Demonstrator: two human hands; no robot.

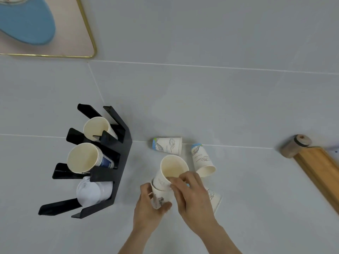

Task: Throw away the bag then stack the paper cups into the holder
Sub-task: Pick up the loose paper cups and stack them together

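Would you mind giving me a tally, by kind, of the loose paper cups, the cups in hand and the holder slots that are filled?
Loose paper cups lying on the counter: 3
Nested cups held in both hands: 2
Filled slots in the black holder: 3
Total cups outside the holder: 5

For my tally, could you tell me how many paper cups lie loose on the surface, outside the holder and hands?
3: one on its side farthest away, one right of it, one partly hidden behind the right hand.
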